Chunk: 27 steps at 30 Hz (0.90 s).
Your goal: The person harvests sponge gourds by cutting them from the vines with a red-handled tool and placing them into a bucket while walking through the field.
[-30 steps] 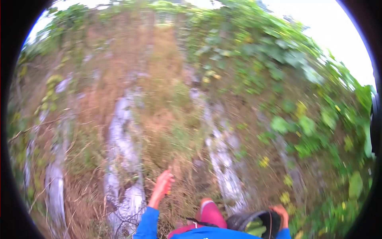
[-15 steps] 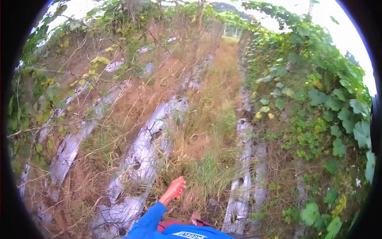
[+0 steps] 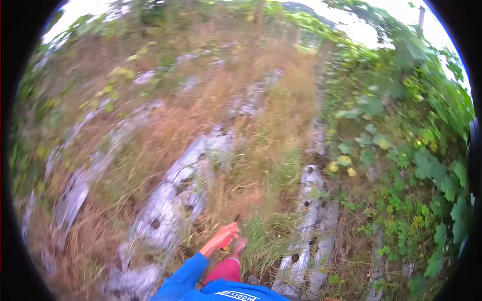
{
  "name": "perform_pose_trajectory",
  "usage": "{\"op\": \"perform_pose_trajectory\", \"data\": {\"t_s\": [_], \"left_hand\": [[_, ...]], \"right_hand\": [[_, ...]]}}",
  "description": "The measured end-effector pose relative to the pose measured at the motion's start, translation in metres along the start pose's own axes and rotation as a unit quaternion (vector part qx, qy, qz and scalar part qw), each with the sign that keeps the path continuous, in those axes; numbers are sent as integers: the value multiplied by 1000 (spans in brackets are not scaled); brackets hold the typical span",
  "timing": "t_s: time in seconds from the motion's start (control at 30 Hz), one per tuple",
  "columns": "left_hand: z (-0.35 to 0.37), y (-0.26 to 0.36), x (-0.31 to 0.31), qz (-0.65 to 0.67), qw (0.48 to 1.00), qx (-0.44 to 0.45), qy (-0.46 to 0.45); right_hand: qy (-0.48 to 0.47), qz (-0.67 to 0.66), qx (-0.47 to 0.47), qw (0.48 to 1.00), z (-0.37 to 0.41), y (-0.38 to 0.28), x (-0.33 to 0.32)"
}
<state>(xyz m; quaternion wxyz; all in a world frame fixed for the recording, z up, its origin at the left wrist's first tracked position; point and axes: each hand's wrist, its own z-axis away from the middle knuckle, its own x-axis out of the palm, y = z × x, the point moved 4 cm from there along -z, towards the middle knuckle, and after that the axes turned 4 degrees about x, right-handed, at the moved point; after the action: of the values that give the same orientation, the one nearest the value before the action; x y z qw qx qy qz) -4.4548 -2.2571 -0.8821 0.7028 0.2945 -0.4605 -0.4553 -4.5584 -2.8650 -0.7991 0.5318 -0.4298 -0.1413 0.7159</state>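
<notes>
My left hand [image 3: 224, 238], at the end of a blue sleeve [image 3: 185, 273], is closed in front of my body at the lower middle of the view. It grips a small red-handled tool [image 3: 225, 245] that looks like pruning shears. A short dark tip sticks out above the fist, and the fingers hide most of the tool. Just below and to the right of the hand are my red trouser leg [image 3: 224, 271] and my foot [image 3: 240, 245], on the grass. My right hand is not in view.
Torn silvery plastic mulch strips [image 3: 159, 213] with holes run through dry grass [image 3: 256, 193]. Another strip [image 3: 307, 220] lies to the right. Leafy vines [image 3: 432, 170] form a wall on the right, with pale yellow leaves or fruits [image 3: 342, 164] low down. Blurred vines hang at left.
The view has shifted and tilted, with motion blur. My foot and red trouser leg have come forward beside my left hand, which still holds the red-handled tool.
</notes>
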Motion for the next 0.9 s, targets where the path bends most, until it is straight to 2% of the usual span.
{"op": "perform_pose_trajectory", "data": {"t_s": [0.07, 0.1, 0.13, 0.17, 0.2, 0.23, 0.3, 0.37, 0.4, 0.47, 0.5, 0.57, 0.63, 0.7, 0.77, 0.83, 0.9], "left_hand": [[-42, 16, -17, -14, 999, 4, 35], [-67, 19, -29, 3, 999, -15, 40], [-100, 25, -35, 22, 998, -30, 49], [-128, 36, -35, 20, 996, -49, 71], [-154, 54, -37, 14, 993, -64, 101], [-184, 72, -32, -12, 995, -78, 68], [-231, 102, -16, 1, 997, -25, 71], [-277, 121, 3, -14, 999, -26, 21], [-299, 138, 21, -18, 1000, -7, -7], [-327, 171, 57, -61, 998, -14, -30], [-341, 184, 73, -75, 996, 4, -53], [-366, 204, 102, -85, 993, 21, -85], [-390, 226, 128, -127, 984, 46, -114], [-407, 252, 157, -163, 975, 59, -138], [-436, 270, 180, -202, 965, 72, -153], [-470, 291, 205, -258, 945, 108, -172], [-513, 308, 226, -277, 934, 128, -186]], "right_hand": [[12, -46, -96, 994, -5, 3, -9], [31, -72, -221, 972, 2, -2, -12], [61, -70, -306, 947, 12, -9, -14], [36, -195, -156, 968, 12, -40, -10], [-6, -211, -140, 967, 10, -66, -5], [-144, -2, -42, 989, -67, -9, -20], [-74, -70, 43, 994, -63, -47, -11], [-58, 5, 141, 988, -61, -122, 0], [-46, -6, 149, 988, -65, -132, -5], [-70, -108, 49, 990, -80, -161, -9], [-61, -114, 52, 990, -89, -177, -15], [-27, -24, 32, 999, -105, -237, -25], [9, 26, -29, 999, -130, -292, -43], [88, 64, -105, 988, -140, -366, -61], [122, 66, -140, 980, -158, -422, -87], [193, 57, -228, 953, -187, -459, -124], [317, 171, -319, 877, -194, -516, -157]]}}
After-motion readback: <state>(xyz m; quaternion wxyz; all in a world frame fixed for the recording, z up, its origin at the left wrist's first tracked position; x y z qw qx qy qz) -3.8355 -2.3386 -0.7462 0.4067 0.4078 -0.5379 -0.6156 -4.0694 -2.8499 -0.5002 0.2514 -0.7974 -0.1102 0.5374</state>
